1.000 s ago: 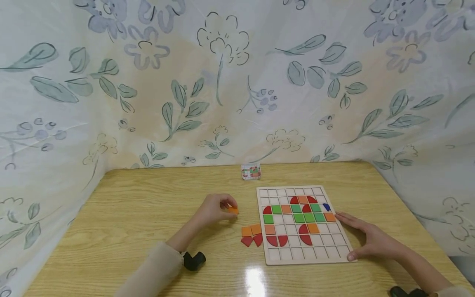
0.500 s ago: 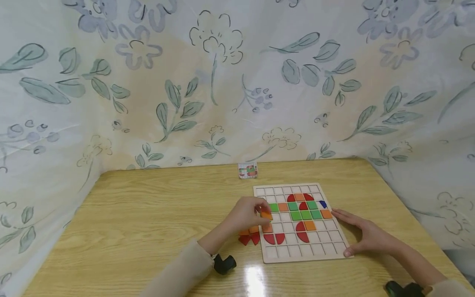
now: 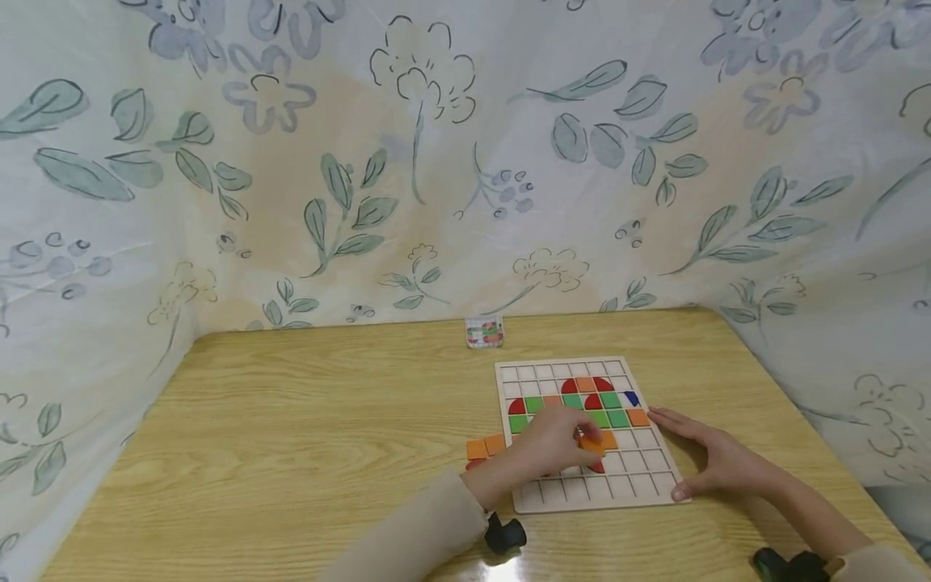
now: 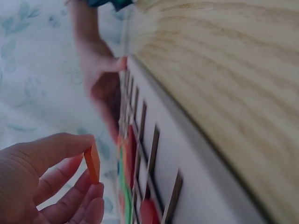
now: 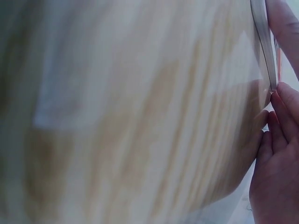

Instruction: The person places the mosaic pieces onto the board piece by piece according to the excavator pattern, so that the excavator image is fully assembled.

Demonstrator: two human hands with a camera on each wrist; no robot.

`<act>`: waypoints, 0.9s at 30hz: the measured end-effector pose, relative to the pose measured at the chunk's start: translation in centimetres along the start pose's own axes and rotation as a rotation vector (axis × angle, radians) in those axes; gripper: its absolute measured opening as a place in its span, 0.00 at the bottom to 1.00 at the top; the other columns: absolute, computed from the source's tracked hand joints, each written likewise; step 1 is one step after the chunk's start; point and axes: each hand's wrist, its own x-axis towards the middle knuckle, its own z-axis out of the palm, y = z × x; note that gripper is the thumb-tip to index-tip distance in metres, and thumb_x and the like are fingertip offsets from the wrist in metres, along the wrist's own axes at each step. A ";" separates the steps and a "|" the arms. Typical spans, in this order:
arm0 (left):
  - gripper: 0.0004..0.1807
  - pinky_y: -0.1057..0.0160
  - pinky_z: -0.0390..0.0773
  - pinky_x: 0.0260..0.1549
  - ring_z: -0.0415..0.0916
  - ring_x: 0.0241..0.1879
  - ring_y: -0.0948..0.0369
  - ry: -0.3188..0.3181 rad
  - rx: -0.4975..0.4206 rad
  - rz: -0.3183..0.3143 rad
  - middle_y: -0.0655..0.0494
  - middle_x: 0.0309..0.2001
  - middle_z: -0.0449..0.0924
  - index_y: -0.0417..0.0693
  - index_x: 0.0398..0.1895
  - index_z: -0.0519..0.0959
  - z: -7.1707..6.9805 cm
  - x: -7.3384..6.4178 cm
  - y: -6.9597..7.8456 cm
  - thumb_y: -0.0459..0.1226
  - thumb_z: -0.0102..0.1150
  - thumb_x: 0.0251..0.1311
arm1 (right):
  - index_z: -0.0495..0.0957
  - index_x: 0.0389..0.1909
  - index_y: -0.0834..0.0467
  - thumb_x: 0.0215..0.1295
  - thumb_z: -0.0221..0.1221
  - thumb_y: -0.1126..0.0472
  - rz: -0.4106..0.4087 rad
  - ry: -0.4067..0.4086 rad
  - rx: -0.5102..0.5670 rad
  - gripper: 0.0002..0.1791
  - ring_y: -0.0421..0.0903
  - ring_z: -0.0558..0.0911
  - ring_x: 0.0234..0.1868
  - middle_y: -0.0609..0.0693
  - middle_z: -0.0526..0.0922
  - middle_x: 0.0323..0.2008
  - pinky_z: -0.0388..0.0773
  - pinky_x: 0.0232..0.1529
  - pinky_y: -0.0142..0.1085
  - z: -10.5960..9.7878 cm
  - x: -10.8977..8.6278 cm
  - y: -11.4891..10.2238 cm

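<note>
Between thumb and fingers my left hand [image 3: 554, 440] pinches an orange square tile [image 4: 92, 163], held above the middle of a wooden grid board [image 3: 631, 485]. The board bears red quarter-round tiles and green and orange squares; a small dark blue piece [image 3: 631, 398] lies near its right edge. My left hand and forearm hide several of the board's left cells. Along the board's right edge rests my right hand [image 3: 735, 466], fingers extended against the side and thumb at the near right corner. In the right wrist view its fingers touch the board's edge.
Left of the board lie loose orange squares [image 3: 485, 447] and a red tile [image 3: 474, 465], partly covered by my left forearm. A small card [image 3: 484, 332] with a coloured grid pattern stands at the back edge of the wooden table [image 3: 305, 420], before a floral cloth.
My left hand has carried the orange tile rightward from the table beside the board to above its middle. The right hand has stayed at the board's edge.
</note>
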 end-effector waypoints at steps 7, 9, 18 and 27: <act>0.08 0.80 0.64 0.27 0.66 0.27 0.75 -0.021 0.142 0.084 0.73 0.28 0.77 0.58 0.33 0.81 1.5 1.3 0.7 0.44 0.68 0.49 | 0.59 0.68 0.55 0.33 0.75 0.51 -0.009 0.008 -0.001 0.56 0.14 0.45 0.60 0.62 0.60 0.66 0.42 0.50 0.08 0.0 -0.1 0.4; 0.08 0.80 0.63 0.29 0.66 0.27 0.75 -0.030 0.154 0.098 0.72 0.28 0.77 0.57 0.33 0.81 1.8 1.5 0.7 0.43 0.68 0.49 | 0.59 0.68 0.55 0.33 0.74 0.50 -0.001 0.011 -0.004 0.56 0.13 0.45 0.60 0.63 0.61 0.65 0.43 0.50 0.08 0.0 0.0 0.5; 0.08 0.81 0.63 0.31 0.65 0.29 0.74 -0.067 0.209 0.112 0.73 0.28 0.75 0.58 0.34 0.82 2.8 1.9 1.0 0.42 0.67 0.49 | 0.59 0.68 0.56 0.34 0.74 0.49 0.007 0.005 0.017 0.55 0.13 0.45 0.61 0.63 0.60 0.66 0.42 0.49 0.08 0.0 -0.1 0.8; 0.10 0.80 0.64 0.34 0.66 0.31 0.75 -0.071 0.246 0.107 0.73 0.31 0.76 0.59 0.38 0.81 2.9 1.8 1.2 0.43 0.67 0.50 | 0.59 0.68 0.56 0.34 0.74 0.50 -0.019 0.015 0.010 0.55 0.14 0.46 0.62 0.63 0.60 0.66 0.43 0.51 0.09 0.1 -0.1 0.8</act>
